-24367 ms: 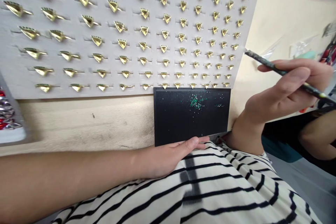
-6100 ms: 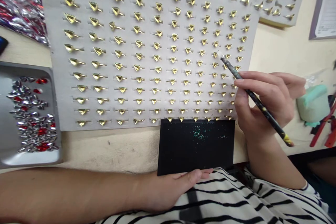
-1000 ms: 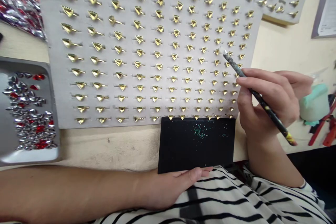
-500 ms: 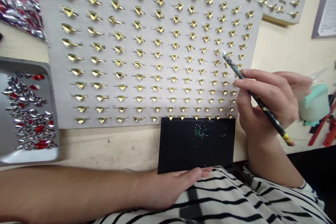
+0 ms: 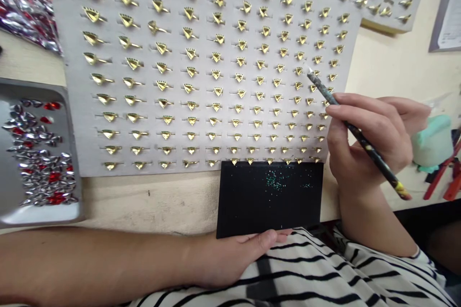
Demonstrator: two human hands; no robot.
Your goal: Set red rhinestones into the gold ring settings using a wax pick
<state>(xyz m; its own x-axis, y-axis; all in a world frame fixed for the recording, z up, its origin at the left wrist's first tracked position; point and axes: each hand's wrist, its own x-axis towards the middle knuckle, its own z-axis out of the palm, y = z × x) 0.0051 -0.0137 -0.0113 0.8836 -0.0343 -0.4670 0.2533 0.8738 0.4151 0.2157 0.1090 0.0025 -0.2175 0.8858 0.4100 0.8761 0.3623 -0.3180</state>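
Note:
My right hand (image 5: 370, 139) is shut on a dark speckled pick-up pencil (image 5: 372, 156), held like a writing tool. Its pale tip (image 5: 309, 72) is among the gold triangular ring settings (image 5: 298, 71) near the right side of a grey card board (image 5: 77, 146). I cannot tell whether the tip touches a ring. My left hand (image 5: 237, 252) lies open at the near edge of a black pad (image 5: 248, 206) flecked with green glitter. It holds nothing, and its fingertips rest against the pad.
A metal tray (image 5: 75, 153) of silver and red rhinestones stands at left, with a glittering bag of stones (image 5: 25, 9) behind it. A second ring board (image 5: 392, 24) lies at the back. A mint-green lump (image 5: 432, 141) and red-handled pliers (image 5: 442, 172) are at right.
My right hand and the pencil have shifted slightly, with the pencil's tail swinging right and the tip moving a little right. My left hand and the boards have not visibly moved.

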